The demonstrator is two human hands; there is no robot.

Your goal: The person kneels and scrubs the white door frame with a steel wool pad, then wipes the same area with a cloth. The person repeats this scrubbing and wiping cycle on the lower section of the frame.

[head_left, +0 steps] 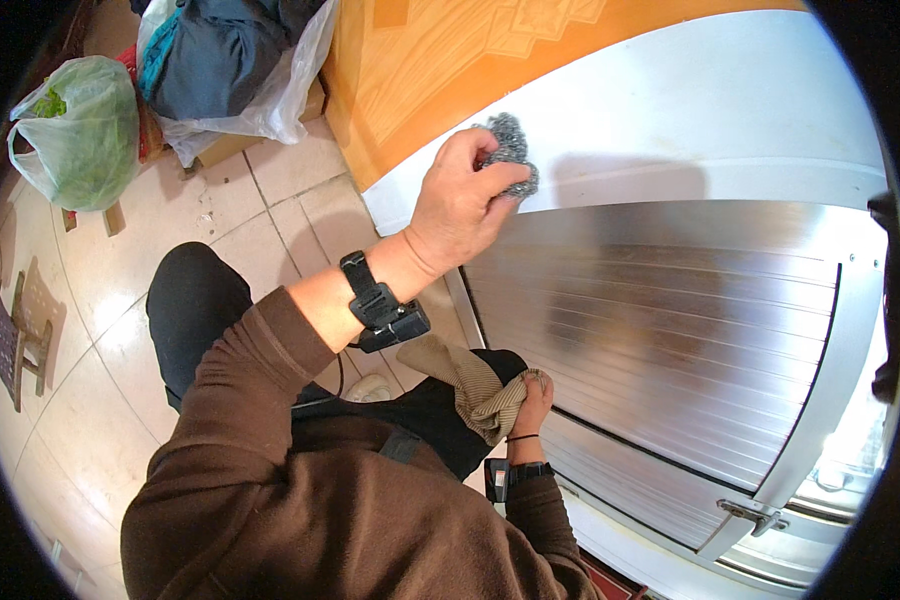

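Note:
My left hand [460,198] is closed around a grey steel wool scourer [508,150]. It holds the scourer against the white panel [650,110] in front of me, close to the panel's left part. Lower down, my right hand [533,405] grips a bunched beige ribbed cloth [485,393]. The cloth lies over my dark trouser leg, and one end hangs off toward the middle. Both wrists carry black straps with small devices; a thin dark band also circles the right wrist.
A metal door [660,340] with horizontal ribs fills the right side, its handle [753,516] at the lower right. Orange wood-patterned boarding [440,60] rises beyond the white panel. At the left are a bag of greens [85,140], a bag of dark clothing [215,60] and a small stool [20,340] on tiles.

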